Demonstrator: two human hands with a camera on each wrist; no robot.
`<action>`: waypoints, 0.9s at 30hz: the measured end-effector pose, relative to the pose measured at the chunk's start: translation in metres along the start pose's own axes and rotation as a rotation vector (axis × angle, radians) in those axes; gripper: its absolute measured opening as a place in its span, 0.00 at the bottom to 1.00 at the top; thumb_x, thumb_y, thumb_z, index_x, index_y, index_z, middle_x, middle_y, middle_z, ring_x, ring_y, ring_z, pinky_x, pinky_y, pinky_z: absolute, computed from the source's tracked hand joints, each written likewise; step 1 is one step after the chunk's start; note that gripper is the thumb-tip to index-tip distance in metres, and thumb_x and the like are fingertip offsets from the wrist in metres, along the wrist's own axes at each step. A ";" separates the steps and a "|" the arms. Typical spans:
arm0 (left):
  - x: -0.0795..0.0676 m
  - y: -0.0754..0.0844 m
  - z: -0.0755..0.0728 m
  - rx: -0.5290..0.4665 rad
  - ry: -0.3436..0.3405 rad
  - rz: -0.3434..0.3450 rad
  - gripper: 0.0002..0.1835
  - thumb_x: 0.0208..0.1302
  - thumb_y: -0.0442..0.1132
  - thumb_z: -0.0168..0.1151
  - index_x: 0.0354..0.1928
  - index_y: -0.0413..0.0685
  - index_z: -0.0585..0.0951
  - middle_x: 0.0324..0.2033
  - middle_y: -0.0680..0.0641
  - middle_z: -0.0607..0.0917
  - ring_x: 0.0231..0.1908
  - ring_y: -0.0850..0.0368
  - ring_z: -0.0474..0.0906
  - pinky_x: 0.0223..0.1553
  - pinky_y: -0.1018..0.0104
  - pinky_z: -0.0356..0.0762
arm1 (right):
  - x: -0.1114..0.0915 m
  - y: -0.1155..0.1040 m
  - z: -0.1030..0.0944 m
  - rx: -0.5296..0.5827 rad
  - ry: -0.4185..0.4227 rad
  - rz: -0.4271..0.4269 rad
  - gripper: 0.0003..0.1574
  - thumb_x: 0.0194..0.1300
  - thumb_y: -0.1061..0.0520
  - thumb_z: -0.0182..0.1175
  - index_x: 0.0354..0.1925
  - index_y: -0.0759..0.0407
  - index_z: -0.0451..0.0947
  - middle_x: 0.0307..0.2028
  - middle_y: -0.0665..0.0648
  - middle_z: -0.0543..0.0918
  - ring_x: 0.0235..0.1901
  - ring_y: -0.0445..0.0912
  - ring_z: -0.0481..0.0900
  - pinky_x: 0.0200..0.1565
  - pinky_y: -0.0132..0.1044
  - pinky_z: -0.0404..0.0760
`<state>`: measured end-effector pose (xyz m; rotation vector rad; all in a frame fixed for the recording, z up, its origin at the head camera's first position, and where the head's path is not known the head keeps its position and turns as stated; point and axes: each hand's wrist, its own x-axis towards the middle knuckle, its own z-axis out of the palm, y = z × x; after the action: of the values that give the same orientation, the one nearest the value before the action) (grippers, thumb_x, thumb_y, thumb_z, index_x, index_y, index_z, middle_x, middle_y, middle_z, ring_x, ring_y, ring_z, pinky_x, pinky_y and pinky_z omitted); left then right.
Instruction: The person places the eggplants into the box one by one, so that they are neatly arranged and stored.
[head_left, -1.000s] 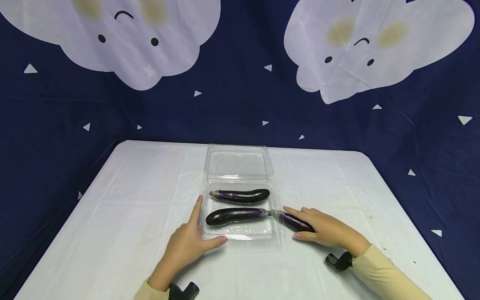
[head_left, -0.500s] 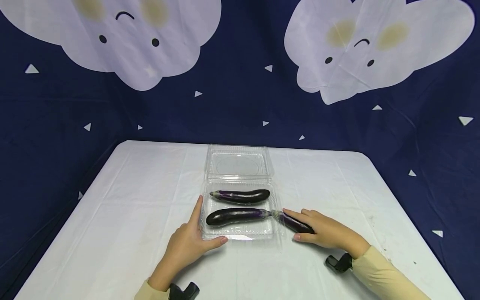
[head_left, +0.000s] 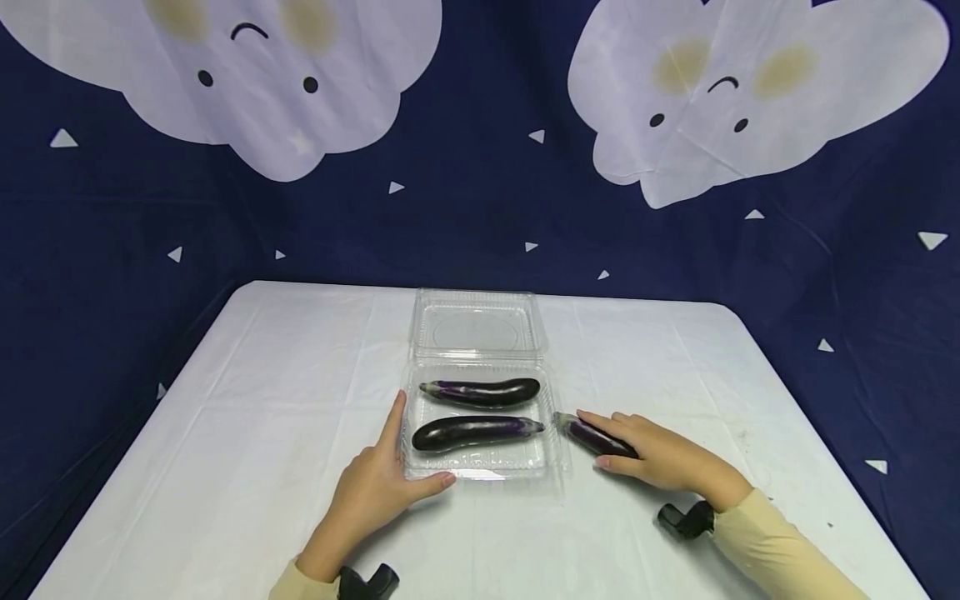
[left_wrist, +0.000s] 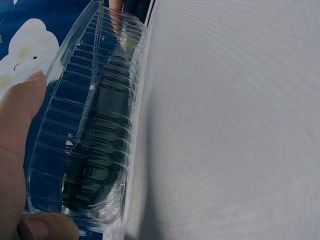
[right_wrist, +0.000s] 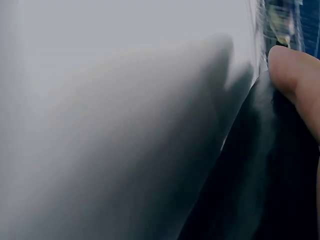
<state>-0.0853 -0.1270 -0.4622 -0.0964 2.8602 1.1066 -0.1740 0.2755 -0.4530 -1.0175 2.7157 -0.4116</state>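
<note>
A clear plastic clamshell container [head_left: 480, 467] stands with its lid [head_left: 476, 327] folded back. Two dark purple eggplants lie across its base: a rear eggplant [head_left: 480, 392] and a front eggplant [head_left: 476, 432]. My left hand [head_left: 378, 479] rests at the container's front left corner, index finger straight along the side and thumb along the front edge. In the left wrist view an eggplant [left_wrist: 97, 155] shows through the ribbed wall. Just right of the container, my right hand [head_left: 648, 450] grips a third eggplant [head_left: 592, 437], its stem end toward the container; the palm hides its far end.
A white cloth covers the table [head_left: 285, 375]. Behind it hangs a dark blue curtain [head_left: 480, 217] with clouds and triangles. Black wrist devices sit at the left wrist [head_left: 367, 582] and the right wrist [head_left: 686, 520].
My right hand has shifted slightly right with its eggplant, and its stem end has drawn away from the front eggplant's stem. My left hand and the container have stayed put.
</note>
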 end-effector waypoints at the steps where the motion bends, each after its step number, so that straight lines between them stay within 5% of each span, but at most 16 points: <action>1: 0.000 0.000 0.000 0.001 0.000 0.000 0.74 0.37 0.73 0.74 0.80 0.64 0.38 0.12 0.55 0.64 0.15 0.60 0.59 0.16 0.64 0.60 | 0.000 0.000 -0.002 -0.001 0.005 0.001 0.41 0.70 0.34 0.54 0.76 0.37 0.57 0.41 0.38 0.74 0.43 0.35 0.71 0.49 0.41 0.75; 15: 0.001 0.000 -0.001 -0.006 -0.001 0.001 0.73 0.38 0.72 0.75 0.80 0.63 0.39 0.12 0.55 0.64 0.15 0.60 0.59 0.16 0.64 0.60 | 0.014 0.003 -0.033 -0.004 0.057 0.027 0.42 0.69 0.34 0.57 0.76 0.34 0.55 0.36 0.42 0.73 0.35 0.38 0.68 0.40 0.34 0.69; 27: -0.001 0.001 -0.001 -0.016 -0.003 -0.005 0.73 0.37 0.73 0.75 0.80 0.63 0.39 0.12 0.56 0.63 0.15 0.60 0.59 0.16 0.63 0.61 | 0.036 -0.019 -0.055 -0.043 0.089 -0.053 0.41 0.70 0.35 0.57 0.76 0.35 0.56 0.35 0.44 0.72 0.34 0.39 0.68 0.39 0.34 0.69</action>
<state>-0.0846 -0.1266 -0.4611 -0.1030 2.8466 1.1282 -0.2054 0.2479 -0.3984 -1.1104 2.7921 -0.4184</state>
